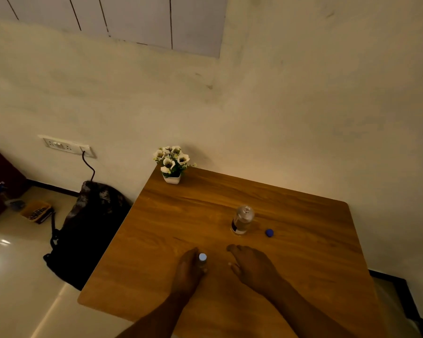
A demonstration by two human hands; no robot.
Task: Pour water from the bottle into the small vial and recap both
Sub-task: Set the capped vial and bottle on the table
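A clear plastic water bottle (242, 219) stands upright and uncapped on the wooden table (303, 264), right of centre. Its blue cap (269, 232) lies on the table just to the right of it. Nearer to me, my left hand (188, 269) wraps around the small vial (202, 258), which stands on the table with a pale cap on top. My right hand (252, 264) rests on the table beside the vial, fingers spread, holding nothing. It sits between the vial and the bottle.
A small white pot of white flowers (172, 164) stands at the table's far left corner against the wall. On the floor to the left lie a dark bag (91, 228) with a cable and a yellow basket (36, 211).
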